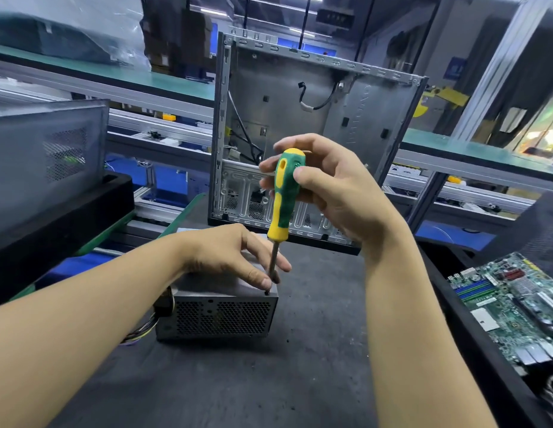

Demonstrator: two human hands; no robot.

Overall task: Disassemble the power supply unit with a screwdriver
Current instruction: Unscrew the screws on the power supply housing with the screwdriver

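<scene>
Head view: the power supply unit (219,313) sits on the dark desk (315,350) (mesh side facing the camera). Above its near right corner, the right hand (324,183) grips the upright screwdriver (286,193), tip at a screw hole. The left hand (228,254) rests on its top, fingertips beside the shaft; whether they pinch it, I cannot tell.

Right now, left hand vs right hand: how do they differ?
The right hand is raised, the left hand low on the power supply unit. Right fingers curl round the screwdriver handle; left fingers pinch its shaft near the tip. Both hold the same screwdriver.
</scene>
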